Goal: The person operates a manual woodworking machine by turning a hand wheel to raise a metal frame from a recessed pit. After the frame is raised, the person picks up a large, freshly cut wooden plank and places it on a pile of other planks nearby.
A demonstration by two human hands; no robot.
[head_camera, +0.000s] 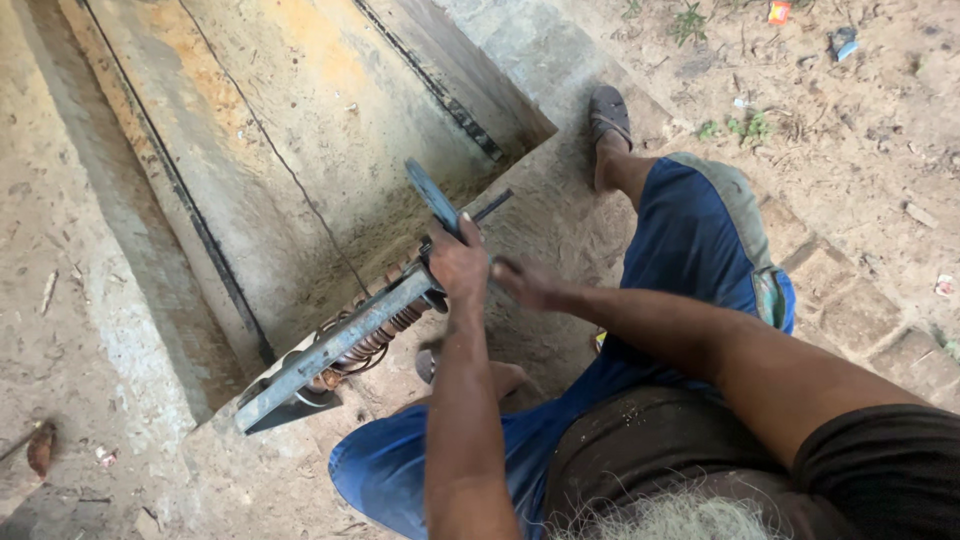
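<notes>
My left hand (457,265) is closed around a long grey metal bar (330,350) near its upper end, next to a flat dark blade-like piece (432,197) sticking up from it. A rusty coil spring (372,340) and wire loops lie under the bar. A thin dark rod (488,205) points away past my left hand. My right hand (522,283) hovers just to the right of the left hand, blurred, fingers apart and holding nothing.
The bar's lower end (262,405) rests on the sandy concrete rim (560,215) of a rectangular sunken pit (300,130). My legs in blue shorts (700,235) straddle the rim, one sandalled foot (608,115) ahead. Dirt ground with litter (845,42) lies at right.
</notes>
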